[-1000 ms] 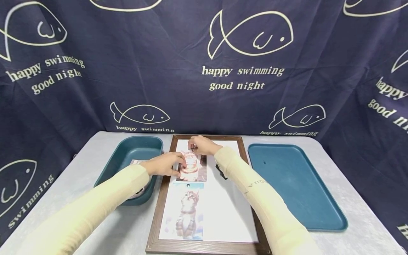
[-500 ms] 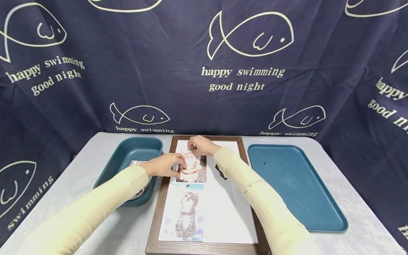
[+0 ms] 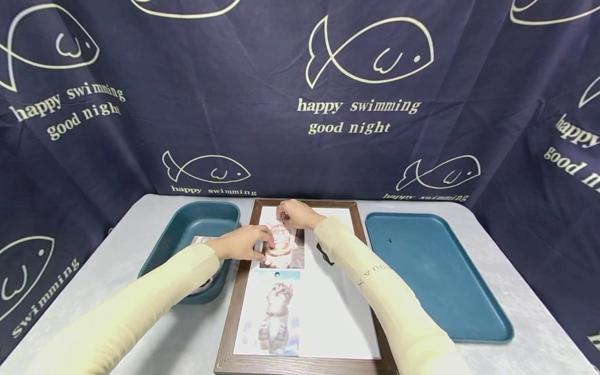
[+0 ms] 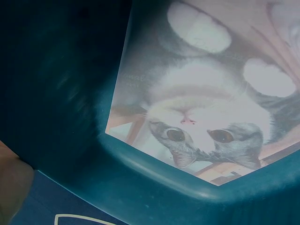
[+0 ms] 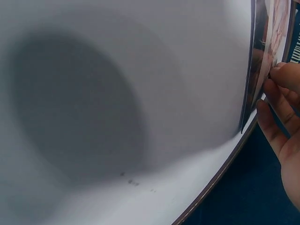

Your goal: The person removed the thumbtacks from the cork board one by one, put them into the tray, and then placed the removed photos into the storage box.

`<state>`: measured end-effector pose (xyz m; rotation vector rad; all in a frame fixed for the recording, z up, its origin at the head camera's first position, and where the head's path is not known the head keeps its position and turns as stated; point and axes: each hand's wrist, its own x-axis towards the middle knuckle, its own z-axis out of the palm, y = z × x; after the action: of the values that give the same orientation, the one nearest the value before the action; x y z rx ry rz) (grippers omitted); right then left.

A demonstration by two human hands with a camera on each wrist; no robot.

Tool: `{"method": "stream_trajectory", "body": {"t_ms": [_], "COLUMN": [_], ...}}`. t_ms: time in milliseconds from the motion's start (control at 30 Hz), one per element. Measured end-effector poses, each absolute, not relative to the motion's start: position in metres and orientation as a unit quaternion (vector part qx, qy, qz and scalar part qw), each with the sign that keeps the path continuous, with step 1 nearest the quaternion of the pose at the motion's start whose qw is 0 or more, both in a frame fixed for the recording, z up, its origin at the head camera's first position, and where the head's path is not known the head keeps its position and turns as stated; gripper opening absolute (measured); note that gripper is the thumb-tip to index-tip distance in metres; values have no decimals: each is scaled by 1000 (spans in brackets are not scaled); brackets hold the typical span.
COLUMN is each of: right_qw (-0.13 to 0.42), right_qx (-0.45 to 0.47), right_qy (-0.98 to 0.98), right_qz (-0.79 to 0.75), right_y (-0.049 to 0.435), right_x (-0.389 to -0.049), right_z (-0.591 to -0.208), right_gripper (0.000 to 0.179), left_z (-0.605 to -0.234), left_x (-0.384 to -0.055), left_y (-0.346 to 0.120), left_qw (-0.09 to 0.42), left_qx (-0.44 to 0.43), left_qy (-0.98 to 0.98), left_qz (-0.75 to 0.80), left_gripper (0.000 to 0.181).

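- Right hand (image 3: 298, 214): pinches glossy orange-cat photo (image 3: 287, 253) near top
- Left hand (image 3: 242, 242): fingers spread, touching its left side
- Cream sleeve (image 3: 185, 266) crosses oblong teal plastic tub (image 3: 206, 227), frame left

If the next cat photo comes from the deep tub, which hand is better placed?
Probably the left hand: its sleeve crosses over the tub, and its wrist view shows the cat photo inside. The right hand is farther off, near the top of the upper photo.
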<state>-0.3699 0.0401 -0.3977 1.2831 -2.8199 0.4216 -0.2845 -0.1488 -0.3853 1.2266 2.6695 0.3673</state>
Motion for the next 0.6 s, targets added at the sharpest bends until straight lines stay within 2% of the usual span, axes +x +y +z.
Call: {"method": "stream_trajectory", "body": {"t_ms": [600], "right_qw": [17], "right_qx": [397], "right_qy": [-912], "right_qz": [103], "right_y": [37], "right_x": [-370], "right_z": [-400], "right_gripper": [20], "left_z": [-384], "left_x": [-284], "left_y": [-149], "left_qw": [84], "left_qx": [419], "left_qy": [894], "left_qz": [133], "left_gripper": [26]}}
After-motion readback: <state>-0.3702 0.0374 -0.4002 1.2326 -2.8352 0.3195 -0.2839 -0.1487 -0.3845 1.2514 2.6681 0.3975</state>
